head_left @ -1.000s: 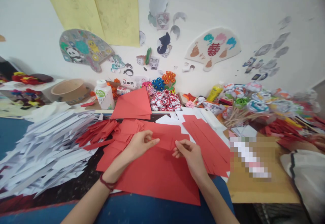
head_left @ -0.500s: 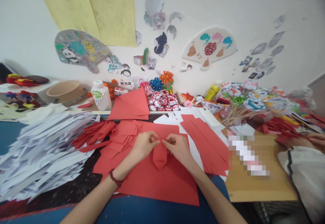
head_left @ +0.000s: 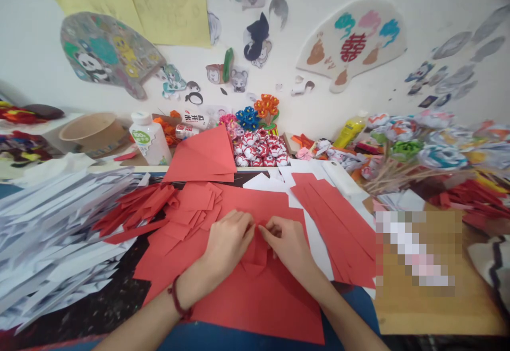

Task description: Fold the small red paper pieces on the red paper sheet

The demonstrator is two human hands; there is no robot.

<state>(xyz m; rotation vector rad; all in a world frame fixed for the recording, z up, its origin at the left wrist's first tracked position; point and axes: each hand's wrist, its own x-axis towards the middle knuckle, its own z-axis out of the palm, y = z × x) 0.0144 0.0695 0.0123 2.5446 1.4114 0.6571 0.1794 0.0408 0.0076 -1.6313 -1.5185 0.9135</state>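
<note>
A small folded piece of red paper (head_left: 255, 258) is between my hands, over a large red sheet (head_left: 263, 303). My left hand (head_left: 231, 237) is closed, its fingers bent over the top left edge of the folded piece. Thumb and forefinger of my right hand (head_left: 289, 239) pinch the same piece near its top right. The folded lower end points down toward me. My fingers hide part of its upper end. Just left of my left hand lie small cut red paper rectangles (head_left: 195, 202).
Folded white paper strips (head_left: 71, 234) heap up at left, beside folded red strips (head_left: 135, 207). Long red strips (head_left: 334, 223) lie at right, near a brown board (head_left: 414, 311). At the back stand a white bottle (head_left: 149, 138) and red-and-white paper pieces (head_left: 261, 149). A person's sleeve (head_left: 492, 260) shows at right.
My left hand has turned more over the folded red paper, its fingers curling inward. My right hand keeps its pinch. The view has tipped down and closer, and the other person's sleeve has shifted right.
</note>
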